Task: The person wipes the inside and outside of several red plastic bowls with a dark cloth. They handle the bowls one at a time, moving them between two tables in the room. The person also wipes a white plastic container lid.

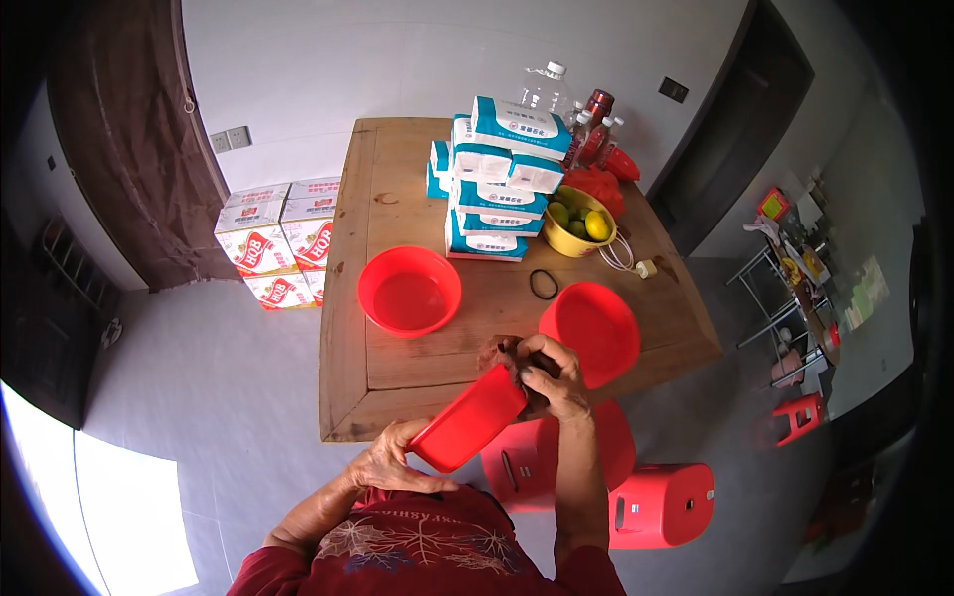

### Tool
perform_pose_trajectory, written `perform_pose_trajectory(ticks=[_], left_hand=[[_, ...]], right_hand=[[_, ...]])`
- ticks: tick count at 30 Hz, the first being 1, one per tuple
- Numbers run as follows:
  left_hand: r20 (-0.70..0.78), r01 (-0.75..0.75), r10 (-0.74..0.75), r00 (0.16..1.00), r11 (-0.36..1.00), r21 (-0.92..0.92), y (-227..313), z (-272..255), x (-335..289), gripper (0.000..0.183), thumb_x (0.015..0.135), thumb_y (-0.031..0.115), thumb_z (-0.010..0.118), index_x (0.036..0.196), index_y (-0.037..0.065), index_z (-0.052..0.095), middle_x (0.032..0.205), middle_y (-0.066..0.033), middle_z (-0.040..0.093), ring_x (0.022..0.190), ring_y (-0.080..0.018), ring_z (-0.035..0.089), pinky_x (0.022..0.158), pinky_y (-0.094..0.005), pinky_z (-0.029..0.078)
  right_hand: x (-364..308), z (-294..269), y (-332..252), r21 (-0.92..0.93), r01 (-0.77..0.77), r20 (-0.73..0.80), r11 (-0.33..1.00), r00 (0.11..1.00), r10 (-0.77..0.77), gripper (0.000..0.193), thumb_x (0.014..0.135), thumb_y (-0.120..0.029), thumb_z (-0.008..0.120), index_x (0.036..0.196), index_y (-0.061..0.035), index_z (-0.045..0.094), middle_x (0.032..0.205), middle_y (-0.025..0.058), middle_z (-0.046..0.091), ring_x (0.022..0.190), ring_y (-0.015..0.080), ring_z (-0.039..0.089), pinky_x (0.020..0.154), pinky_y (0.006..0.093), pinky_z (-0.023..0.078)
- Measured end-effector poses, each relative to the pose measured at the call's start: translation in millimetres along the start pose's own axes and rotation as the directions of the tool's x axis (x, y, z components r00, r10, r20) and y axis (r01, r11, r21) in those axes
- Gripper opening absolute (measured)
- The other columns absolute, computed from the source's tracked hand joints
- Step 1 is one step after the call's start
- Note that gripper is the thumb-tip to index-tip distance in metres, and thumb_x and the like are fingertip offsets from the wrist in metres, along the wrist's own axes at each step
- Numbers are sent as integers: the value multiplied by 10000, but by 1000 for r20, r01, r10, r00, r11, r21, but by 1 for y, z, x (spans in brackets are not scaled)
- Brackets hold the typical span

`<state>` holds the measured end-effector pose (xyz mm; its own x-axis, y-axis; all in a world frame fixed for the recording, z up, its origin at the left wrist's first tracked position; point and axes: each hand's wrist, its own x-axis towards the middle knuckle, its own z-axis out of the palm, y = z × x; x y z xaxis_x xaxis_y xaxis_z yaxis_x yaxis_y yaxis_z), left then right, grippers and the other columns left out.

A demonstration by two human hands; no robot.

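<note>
A red plastic basin is tipped on its side in front of my body, just past the table's near edge. My left hand grips its lower left end, thumb and fingers around the rim. At the upper right end, my right hand is closed on a dark brown cloth pressed against the basin's edge; part of the cloth is hidden by the fingers. Two more red basins rest on the wooden table: one round basin to the left, another basin by my right hand.
Stacked tissue packs stand mid-table, beside a yellow bowl of fruit and several bottles. A black ring and a white cable lie nearby. Red stools are below the near edge; cartons stand left.
</note>
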<state>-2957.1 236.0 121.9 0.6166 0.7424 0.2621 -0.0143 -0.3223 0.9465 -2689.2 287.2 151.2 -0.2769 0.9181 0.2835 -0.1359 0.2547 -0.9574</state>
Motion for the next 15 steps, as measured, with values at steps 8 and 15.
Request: perform_pose_trajectory(ticks=[8, 15], left_hand=[[-1, 157, -157, 988, 988, -7, 2, -3, 24, 503, 661, 147, 839, 1069, -7, 589, 863, -61, 647, 812, -92, 559, 715, -269, 486], [-224, 81, -38, 974, 979, 188, 12, 1, 18, 575, 581, 208, 878, 1036, 24, 578, 860, -89, 650, 781, -170, 626, 721, -301, 516]], right_hand=[[4, 71, -57, -756, 501, 406, 421, 864, -298, 242, 673, -85, 699, 881, -66, 577, 915, 56, 559, 810, 192, 552, 804, 410, 417], [3, 87, -44, -784, 429, 244, 448, 877, -414, 215, 721, -65, 678, 914, -71, 583, 1104, 111, 559, 1010, 289, 554, 874, 433, 422]])
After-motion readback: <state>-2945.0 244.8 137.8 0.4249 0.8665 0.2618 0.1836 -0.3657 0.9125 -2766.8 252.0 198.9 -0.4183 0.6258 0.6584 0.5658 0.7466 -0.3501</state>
